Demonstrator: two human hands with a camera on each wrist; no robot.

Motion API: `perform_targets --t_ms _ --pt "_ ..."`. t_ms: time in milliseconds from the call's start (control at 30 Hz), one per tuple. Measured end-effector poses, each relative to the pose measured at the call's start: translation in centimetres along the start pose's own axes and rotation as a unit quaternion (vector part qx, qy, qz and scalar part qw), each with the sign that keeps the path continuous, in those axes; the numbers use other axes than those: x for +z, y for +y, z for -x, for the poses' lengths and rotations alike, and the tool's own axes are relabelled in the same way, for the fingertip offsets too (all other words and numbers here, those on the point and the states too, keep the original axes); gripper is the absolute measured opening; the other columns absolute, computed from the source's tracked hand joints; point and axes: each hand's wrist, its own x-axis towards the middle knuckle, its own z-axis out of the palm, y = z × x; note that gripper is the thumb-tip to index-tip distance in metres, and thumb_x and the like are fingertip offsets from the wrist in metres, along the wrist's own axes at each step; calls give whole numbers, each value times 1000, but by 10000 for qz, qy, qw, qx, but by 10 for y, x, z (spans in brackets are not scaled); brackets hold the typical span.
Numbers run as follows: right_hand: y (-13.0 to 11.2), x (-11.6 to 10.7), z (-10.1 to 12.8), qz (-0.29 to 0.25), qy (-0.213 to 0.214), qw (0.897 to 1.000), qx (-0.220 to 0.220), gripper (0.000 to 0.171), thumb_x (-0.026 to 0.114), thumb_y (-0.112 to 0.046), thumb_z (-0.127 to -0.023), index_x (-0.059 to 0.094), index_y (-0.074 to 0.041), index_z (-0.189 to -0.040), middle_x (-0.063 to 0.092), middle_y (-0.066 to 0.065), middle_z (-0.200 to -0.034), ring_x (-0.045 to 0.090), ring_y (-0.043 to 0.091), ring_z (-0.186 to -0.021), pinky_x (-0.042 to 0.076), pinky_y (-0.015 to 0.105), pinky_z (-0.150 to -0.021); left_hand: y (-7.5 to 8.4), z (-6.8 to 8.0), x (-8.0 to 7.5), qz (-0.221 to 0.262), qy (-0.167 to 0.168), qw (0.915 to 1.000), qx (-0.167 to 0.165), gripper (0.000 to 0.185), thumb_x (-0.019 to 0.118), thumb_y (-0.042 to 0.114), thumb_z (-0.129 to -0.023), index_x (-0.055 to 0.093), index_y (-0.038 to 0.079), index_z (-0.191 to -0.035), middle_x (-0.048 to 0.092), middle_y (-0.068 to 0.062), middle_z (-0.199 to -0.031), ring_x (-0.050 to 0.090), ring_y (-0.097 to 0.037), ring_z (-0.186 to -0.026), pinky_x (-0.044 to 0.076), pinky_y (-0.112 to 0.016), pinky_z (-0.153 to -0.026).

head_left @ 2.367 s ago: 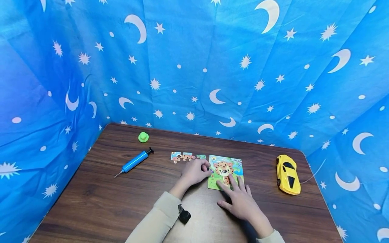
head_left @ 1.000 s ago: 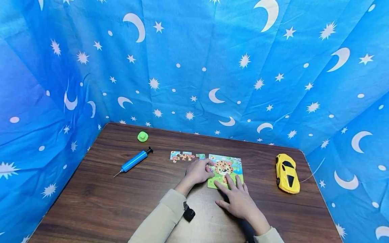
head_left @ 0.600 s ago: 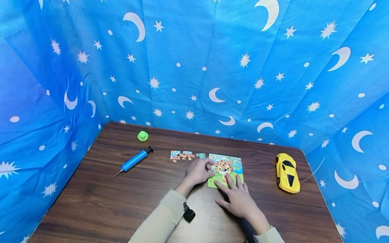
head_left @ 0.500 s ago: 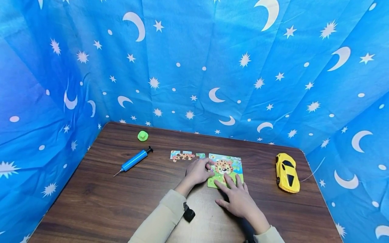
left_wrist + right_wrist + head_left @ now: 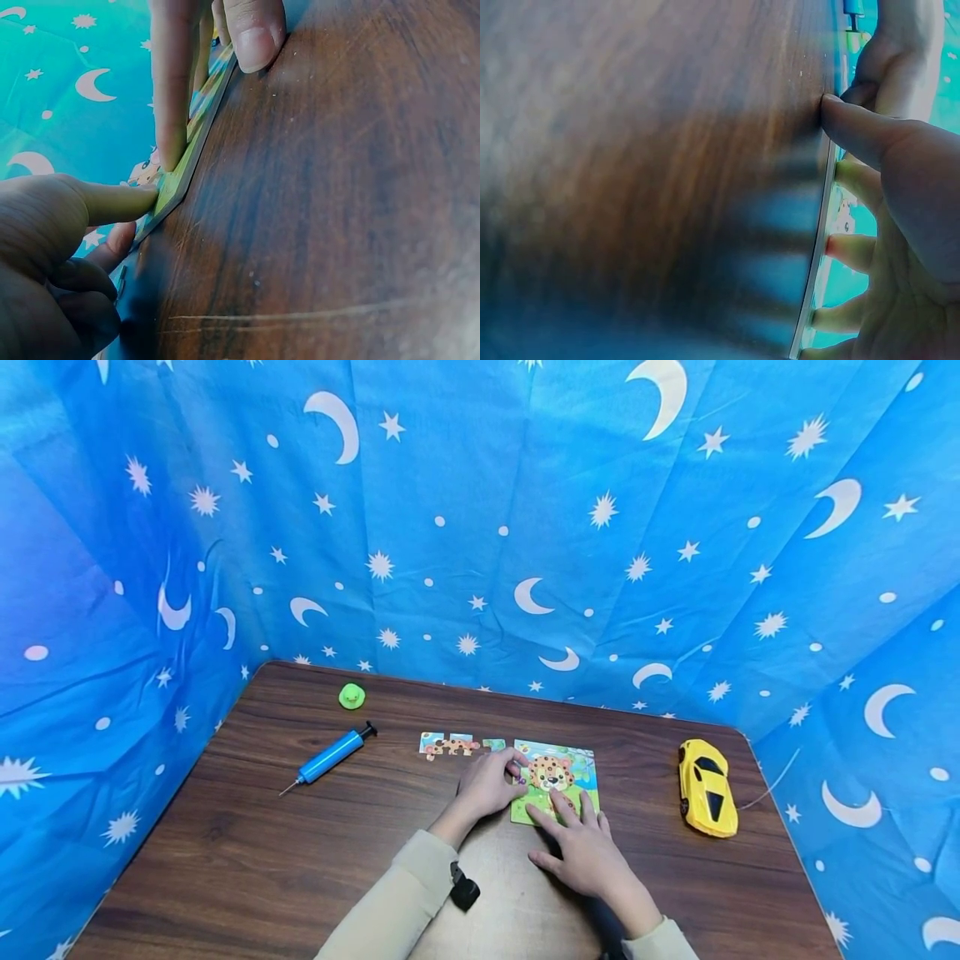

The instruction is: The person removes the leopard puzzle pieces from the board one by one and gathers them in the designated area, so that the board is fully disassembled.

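A square jigsaw puzzle (image 5: 582,763) with a cartoon leopard lies on the table. At its left edge my left hand (image 5: 486,785) pinches a puzzle piece (image 5: 521,779) with purple dots between thumb and forefinger, mostly covered by the fingers. The left wrist view has the left thumb (image 5: 127,201) against the puzzle's rim, other fingers curled below. My right hand (image 5: 588,853) rests spread on the lower part of the puzzle. In the right wrist view its fingertips (image 5: 847,249) press on the board, with the thumb on the table. Loose jigsaw pieces (image 5: 460,744) lie behind my left hand.
A blue pump (image 5: 332,756) with a needle tip lies at the left, a green toy duck (image 5: 352,696) behind it. The yellow toy car (image 5: 707,787) stands at the right. A blue star-and-moon cloth (image 5: 450,568) hangs around the table (image 5: 300,868).
My left hand has shifted slightly right and its sleeve has come along, compared with the oldest frame. Since then both hands have stayed almost still on the puzzle.
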Motion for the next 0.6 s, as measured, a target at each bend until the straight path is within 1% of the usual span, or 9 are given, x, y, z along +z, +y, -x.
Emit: perform_targets --t_ms 200,333,467,600 --pt "0 -1 0 -49 -32 10000 27 66 66 -58 -97 47 -37 -157 30 12 -168 16 60 -148 25 79 -107 -4 -1 2 280 251 9992 121 19 79 22 -91 75 29 -108 66 21 -85 59 0 -74 48 -28 -69" --pt "-1 -1 1 -80 -42 10000 35 66 66 -58 -96 48 -37 -156 30 12 -168 16 60 -148 25 79 -107 -6 -1 2 406 388 9984 90 15 78 22 -92 77 30 -105 68 21 -83 60 1 -73 48 -28 -69" --pt "-2 -1 1 -114 -13 9999 26 66 67 -57 -96 48 -36 -156 30 12 -168 16 60 -148 24 79 -107 -5 0 1 532 371 9979 -27 14 78 24 -93 77 31 -106 69 21 -84 61 0 -74 49 -29 -69" --pt "-1 -1 2 -115 -6 9999 18 66 66 -57 -97 48 -36 -156 30 12 -168 16 60 -148 24 79 -107 -3 0 0 715 353 9967 -135 14 77 24 -94 78 31 -106 70 21 -85 63 -1 -77 51 -31 -72"
